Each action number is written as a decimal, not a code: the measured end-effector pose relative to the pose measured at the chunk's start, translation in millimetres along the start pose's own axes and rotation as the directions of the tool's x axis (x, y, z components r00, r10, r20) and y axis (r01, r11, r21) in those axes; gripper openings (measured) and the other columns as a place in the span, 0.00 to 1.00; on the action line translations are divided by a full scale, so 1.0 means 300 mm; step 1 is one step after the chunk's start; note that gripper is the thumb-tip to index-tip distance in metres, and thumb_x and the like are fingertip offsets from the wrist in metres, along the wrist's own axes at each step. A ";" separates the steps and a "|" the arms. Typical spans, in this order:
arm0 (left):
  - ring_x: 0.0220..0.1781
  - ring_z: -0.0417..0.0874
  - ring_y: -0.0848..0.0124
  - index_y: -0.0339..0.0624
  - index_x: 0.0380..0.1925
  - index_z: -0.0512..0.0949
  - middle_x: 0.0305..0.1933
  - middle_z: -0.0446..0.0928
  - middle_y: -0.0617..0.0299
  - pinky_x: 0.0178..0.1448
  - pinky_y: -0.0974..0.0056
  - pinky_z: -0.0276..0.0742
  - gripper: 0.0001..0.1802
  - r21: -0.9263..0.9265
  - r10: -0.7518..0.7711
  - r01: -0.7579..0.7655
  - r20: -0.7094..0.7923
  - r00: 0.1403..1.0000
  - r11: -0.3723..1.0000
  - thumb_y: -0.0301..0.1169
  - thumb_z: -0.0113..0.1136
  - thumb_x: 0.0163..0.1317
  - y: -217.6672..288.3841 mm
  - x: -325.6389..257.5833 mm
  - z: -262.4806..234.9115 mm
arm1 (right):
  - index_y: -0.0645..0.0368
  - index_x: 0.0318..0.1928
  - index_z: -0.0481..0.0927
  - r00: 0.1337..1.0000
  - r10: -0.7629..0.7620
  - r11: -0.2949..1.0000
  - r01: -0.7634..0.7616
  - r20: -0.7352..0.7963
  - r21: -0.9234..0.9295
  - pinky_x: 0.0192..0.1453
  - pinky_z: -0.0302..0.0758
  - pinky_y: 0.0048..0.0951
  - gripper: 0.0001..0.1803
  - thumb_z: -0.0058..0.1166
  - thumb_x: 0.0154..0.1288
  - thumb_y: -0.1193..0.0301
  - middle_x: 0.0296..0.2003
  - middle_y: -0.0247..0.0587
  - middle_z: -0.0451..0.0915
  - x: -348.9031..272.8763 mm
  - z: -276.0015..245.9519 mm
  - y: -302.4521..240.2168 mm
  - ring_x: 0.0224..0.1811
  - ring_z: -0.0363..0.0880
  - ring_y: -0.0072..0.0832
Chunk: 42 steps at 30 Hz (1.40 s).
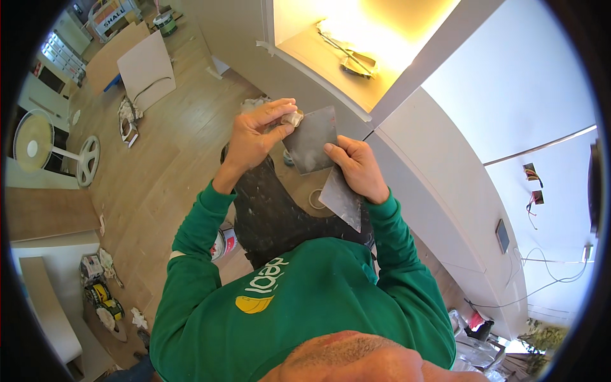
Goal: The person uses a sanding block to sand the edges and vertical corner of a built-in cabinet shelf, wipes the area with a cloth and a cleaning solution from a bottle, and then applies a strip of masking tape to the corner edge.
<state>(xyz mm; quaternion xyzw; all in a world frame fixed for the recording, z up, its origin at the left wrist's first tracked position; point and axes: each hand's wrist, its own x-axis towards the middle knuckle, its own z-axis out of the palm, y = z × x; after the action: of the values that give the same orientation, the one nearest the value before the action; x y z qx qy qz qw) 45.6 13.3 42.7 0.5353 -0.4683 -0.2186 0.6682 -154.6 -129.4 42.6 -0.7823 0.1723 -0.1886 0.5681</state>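
Note:
My left hand (254, 135) is closed, pinching a small crumpled off-white wad (293, 118) between thumb and fingers. That wad touches, or nearly touches, the upper left edge of a flat dark grey plate (313, 141) with pale smears. The plate looks like a filler spreader blade. My right hand (360, 167) grips it at its right edge, thumb on top. A second flat grey plate (344, 200) sticks out below the same hand, its upper end hidden under the fingers. Beneath the hands are my dark, dusty trousers (270, 213).
Ahead, a lit niche (321, 48) in a cabinet holds a dark-handled tool (358, 63). Pale cabinet fronts (439, 191) run along the right. On the floor at left stand a fan (86, 160) and leaning boards (146, 70). A tin (224, 242) is beside my left elbow.

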 end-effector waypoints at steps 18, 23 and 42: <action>0.41 0.80 0.80 0.34 0.55 0.78 0.42 0.81 0.64 0.44 0.72 0.77 0.19 0.200 0.021 -0.040 0.096 0.995 0.979 0.21 0.64 0.63 0.062 0.013 0.086 | 0.64 0.25 0.64 0.954 -0.300 0.950 0.300 0.015 -0.083 0.23 0.61 0.37 0.20 0.56 0.72 0.70 0.17 0.50 0.60 -0.081 -0.029 -0.082 0.18 0.54 0.33; 0.35 0.74 0.84 0.35 0.54 0.79 0.37 0.78 0.69 0.39 0.76 0.70 0.15 0.184 0.003 -0.021 0.096 0.995 0.983 0.20 0.61 0.67 0.090 -0.013 0.114 | 0.63 0.24 0.62 0.940 -0.341 0.940 0.341 0.012 0.008 0.22 0.56 0.34 0.21 0.55 0.73 0.70 0.17 0.43 0.55 -0.100 -0.052 -0.072 0.20 0.49 0.27; 0.51 0.87 0.61 0.34 0.52 0.79 0.45 0.86 0.52 0.61 0.61 0.77 0.14 -0.022 -0.207 0.221 -0.450 0.869 0.975 0.30 0.61 0.71 -0.234 -0.003 -0.469 | 0.61 0.27 0.67 0.999 0.032 0.950 -0.023 -0.027 0.310 0.28 0.56 0.24 0.20 0.54 0.77 0.65 0.23 0.21 0.59 0.134 0.099 0.285 0.28 0.54 0.13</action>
<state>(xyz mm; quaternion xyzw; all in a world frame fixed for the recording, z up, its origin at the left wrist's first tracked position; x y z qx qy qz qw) 180.7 62.7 -20.5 0.6299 -0.2422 -0.1541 0.7217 -109.9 -149.5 -43.5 -0.6779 0.1605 -0.2178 0.6835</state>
